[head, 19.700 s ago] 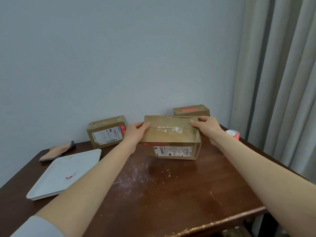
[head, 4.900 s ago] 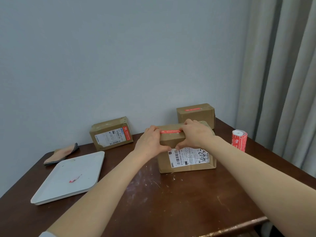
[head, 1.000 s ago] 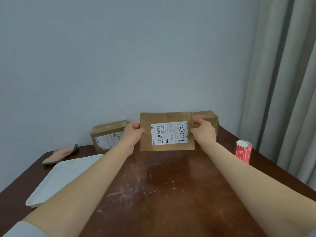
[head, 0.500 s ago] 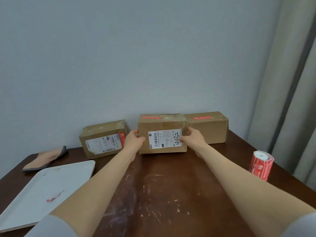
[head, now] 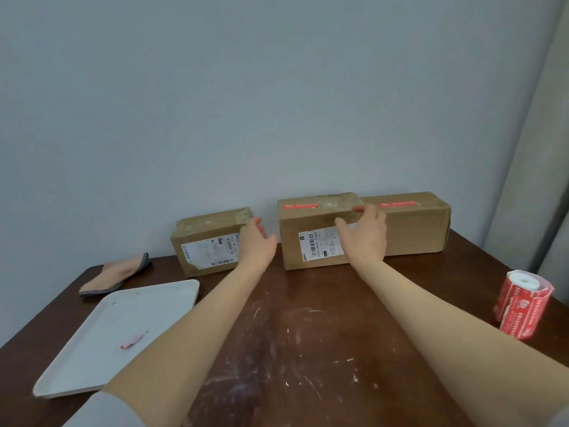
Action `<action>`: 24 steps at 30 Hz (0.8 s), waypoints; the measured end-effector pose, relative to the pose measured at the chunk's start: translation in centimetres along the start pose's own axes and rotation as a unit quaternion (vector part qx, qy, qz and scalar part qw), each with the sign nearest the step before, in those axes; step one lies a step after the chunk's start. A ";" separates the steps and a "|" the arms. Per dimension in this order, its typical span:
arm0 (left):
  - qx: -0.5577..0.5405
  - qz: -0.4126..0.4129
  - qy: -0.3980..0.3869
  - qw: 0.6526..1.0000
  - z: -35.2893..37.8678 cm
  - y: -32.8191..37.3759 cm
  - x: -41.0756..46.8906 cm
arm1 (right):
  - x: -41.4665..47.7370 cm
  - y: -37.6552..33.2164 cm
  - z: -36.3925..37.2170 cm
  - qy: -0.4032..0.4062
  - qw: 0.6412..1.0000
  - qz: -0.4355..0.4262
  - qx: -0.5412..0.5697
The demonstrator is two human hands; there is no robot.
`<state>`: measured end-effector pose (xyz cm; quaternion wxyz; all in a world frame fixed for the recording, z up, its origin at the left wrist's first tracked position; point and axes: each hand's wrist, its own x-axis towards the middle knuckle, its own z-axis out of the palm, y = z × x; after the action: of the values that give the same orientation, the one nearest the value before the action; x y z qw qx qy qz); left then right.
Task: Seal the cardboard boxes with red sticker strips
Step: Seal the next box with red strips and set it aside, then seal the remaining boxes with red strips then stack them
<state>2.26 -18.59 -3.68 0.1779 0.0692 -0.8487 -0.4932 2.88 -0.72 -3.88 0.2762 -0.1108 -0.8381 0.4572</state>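
Since the middle box (head: 311, 223), directly behind the right hand (head: 365, 238), already carries a red sticker strip (head: 301, 206) on its top, it is judged sealed and parked against the wall, flush beside the right box (head: 412, 229), which bears its own strip (head: 400, 204). Left hand (head: 257, 241): fingers spread, empty, in the gap between the middle box and the left box (head: 206, 245). Right hand: fingers loosely spread, gripping nothing; contact with the box's top edge cannot be confirmed. The left box shows no red strip on its top, so it is probably next. The sticker roll (head: 520, 306) stands upright well to the right of the right hand, reachable for the next strip
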 end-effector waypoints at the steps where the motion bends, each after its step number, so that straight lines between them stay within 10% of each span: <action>1: 0.002 0.015 0.035 0.999 -1.1 -0.2 0.4 | -0.5 -1.1 0.5 0.008 0.999 -0.042 0.014; 6: 0.084 0.003 0.142 0.986 -6.4 -1.4 2.5 | -4.0 -6.5 4.5 -0.109 0.983 -0.125 0.084; 12: 0.124 -0.084 0.147 0.978 -10.0 -4.3 4.8 | -5.5 -9.1 7.9 -0.361 0.917 -0.003 0.170; 24: -0.029 -0.194 0.105 0.975 -10.9 -6.9 7.4 | -3.5 -8.6 14.1 -0.422 0.874 0.101 0.217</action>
<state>-0.93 -33.08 -3.01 0.1691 0.2787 -0.7811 -0.5326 -1.66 -16.99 -4.14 -0.1344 0.0713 -0.7390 0.6563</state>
